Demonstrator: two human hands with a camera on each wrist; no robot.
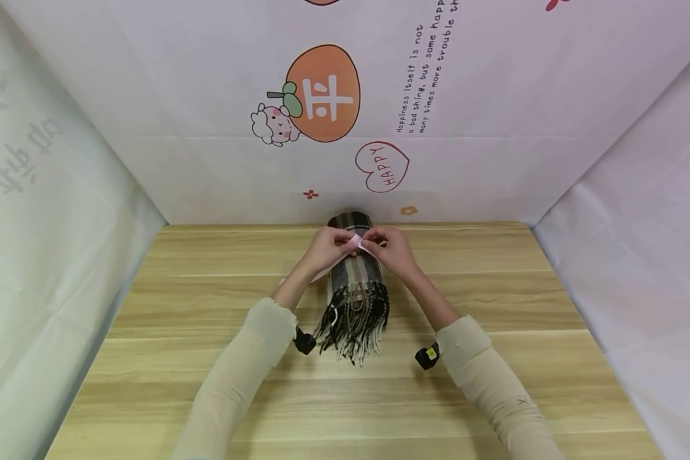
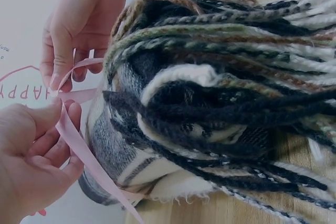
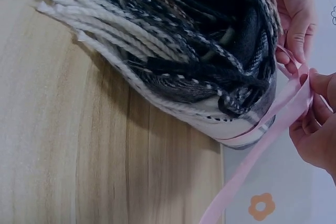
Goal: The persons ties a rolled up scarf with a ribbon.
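Ribbon, pink, around rolled scarf | left hand: pinching ribbon | right hand: pinching ribbon, fingers curled

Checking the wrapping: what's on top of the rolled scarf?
A pink ribbon passes over the scarf, pinched by the left hand and right hand. The hands cover part of its top, which can't be seen.

Behind the wooden table stands a white backdrop (red heart included).
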